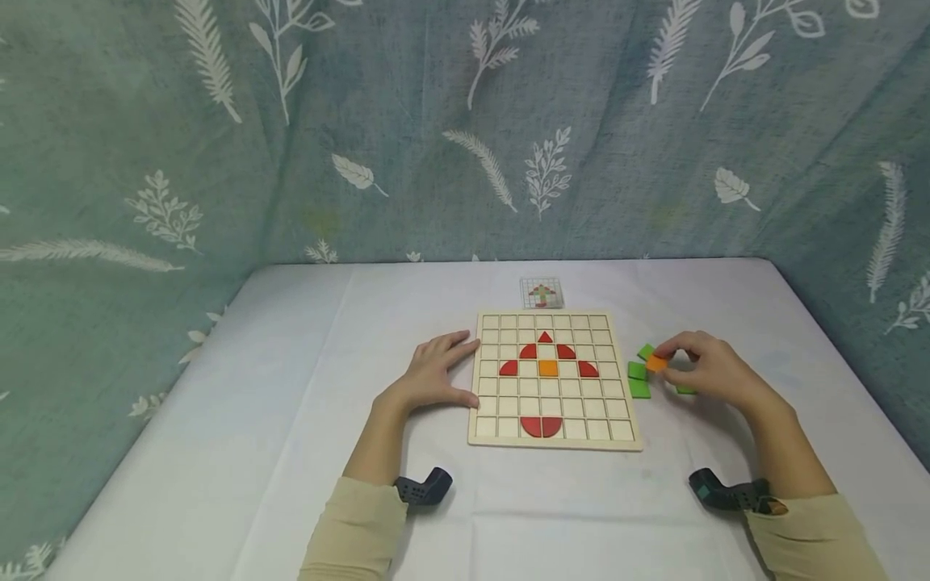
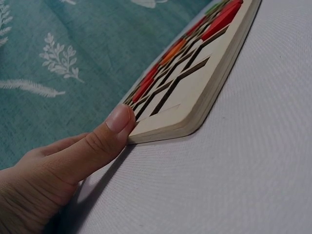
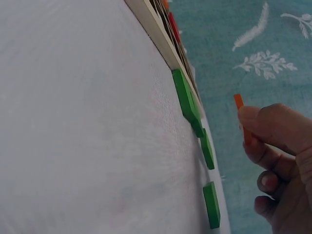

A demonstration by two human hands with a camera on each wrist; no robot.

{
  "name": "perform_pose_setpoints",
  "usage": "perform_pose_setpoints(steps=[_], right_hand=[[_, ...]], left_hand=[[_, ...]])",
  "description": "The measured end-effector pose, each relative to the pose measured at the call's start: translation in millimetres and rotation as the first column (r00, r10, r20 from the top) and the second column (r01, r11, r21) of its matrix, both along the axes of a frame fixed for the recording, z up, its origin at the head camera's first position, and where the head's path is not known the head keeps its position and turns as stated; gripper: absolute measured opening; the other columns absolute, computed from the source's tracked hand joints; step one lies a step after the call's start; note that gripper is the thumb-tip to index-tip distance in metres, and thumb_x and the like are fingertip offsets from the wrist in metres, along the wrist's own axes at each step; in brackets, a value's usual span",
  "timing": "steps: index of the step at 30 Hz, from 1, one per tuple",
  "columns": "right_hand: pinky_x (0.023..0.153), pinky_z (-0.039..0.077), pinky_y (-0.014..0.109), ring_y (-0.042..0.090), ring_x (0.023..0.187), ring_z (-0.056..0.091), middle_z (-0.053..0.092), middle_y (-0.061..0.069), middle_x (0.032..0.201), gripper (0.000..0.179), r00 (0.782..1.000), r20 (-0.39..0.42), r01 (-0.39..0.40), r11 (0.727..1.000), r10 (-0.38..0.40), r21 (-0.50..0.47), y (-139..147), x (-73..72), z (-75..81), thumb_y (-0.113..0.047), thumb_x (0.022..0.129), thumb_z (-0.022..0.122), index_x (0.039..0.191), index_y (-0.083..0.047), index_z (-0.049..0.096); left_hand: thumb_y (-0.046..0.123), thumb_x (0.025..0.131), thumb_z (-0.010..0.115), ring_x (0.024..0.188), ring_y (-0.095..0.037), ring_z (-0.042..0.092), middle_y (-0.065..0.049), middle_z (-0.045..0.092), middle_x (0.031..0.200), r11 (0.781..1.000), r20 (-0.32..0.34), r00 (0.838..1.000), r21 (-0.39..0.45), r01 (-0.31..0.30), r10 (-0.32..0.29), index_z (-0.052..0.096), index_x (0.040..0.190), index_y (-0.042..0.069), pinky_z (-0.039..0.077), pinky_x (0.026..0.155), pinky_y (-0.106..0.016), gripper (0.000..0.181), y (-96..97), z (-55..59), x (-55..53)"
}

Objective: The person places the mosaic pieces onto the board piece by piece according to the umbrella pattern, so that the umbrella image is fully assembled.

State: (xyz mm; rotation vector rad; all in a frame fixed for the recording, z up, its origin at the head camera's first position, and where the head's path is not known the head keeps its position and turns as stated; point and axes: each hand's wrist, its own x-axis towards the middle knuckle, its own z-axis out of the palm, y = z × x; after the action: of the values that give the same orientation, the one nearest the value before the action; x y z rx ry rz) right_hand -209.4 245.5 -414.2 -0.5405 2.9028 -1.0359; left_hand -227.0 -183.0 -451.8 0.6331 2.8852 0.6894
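Observation:
A wooden grid board (image 1: pixel 508 407) lies flat on the white cloth. Set in its cells are a red triangle (image 1: pixel 545 337), several red quarter-round tiles (image 1: pixel 532 426) and one orange square tile (image 1: pixel 548 368). My left hand (image 1: pixel 433 375) rests at the board's left edge, fingers spread and thumb (image 2: pixel 120 118) on the rim. To the right of the board my right hand (image 1: pixel 708 367) pinches another orange square tile (image 3: pixel 239 101) between thumb and fingers, raised over the cloth. Several green square tiles (image 1: pixel 639 389) lie around and below that hand.
Behind the board lies a small pattern card (image 1: pixel 542 293) with a printed grid design. A leaf-print curtain (image 1: pixel 407 129) hangs behind the table and along its sides. Dark wrist devices (image 1: pixel 425 487) sit on both forearms, low over the white tablecloth (image 1: pixel 567 516).

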Motion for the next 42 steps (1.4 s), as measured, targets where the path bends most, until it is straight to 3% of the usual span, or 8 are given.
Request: perform_pose_setpoints(steps=[23, 42], right_hand=[[0.082, 0.04, 0.041, 0.027, 0.095, 0.053, 0.066, 0.01, 0.099, 0.024, 0.997, -0.039, -0.064, 0.997, 0.062, -0.041, -33.2, -14.3, 6.6, -0.015, 0.08, 0.074, 0.101, -0.004, 0.069], [0.086, 0.042, 0.044, 0.025, 0.096, 0.053, 0.066, 0.005, 0.096, 0.023, 0.985, -0.03, -0.171, 0.975, 0.169, -0.139, -70.2, -21.5, 8.9, -0.01, 0.078, 0.073, 0.1, -0.006, 0.069]], left_hand=[[0.062, 0.057, 0.08, 0.142, -0.027, 0.019, -0.003, 0.025, 0.155, 1.0, 0.025, 1.0, 0.01, 0.002, -0.002, 0.036, 0.147, 0.024, 0.016, 0.113, -0.049, 0.107, 0.5, 0.9, -0.3], [0.06, 0.056, 0.082, 0.141, -0.029, 0.022, -0.005, 0.028, 0.153, 1.0, -0.002, 1.0, 0.023, 0.006, -0.006, 0.039, 0.146, 0.021, 0.016, 0.112, -0.05, 0.106, 1.5, -0.9, -2.9]])
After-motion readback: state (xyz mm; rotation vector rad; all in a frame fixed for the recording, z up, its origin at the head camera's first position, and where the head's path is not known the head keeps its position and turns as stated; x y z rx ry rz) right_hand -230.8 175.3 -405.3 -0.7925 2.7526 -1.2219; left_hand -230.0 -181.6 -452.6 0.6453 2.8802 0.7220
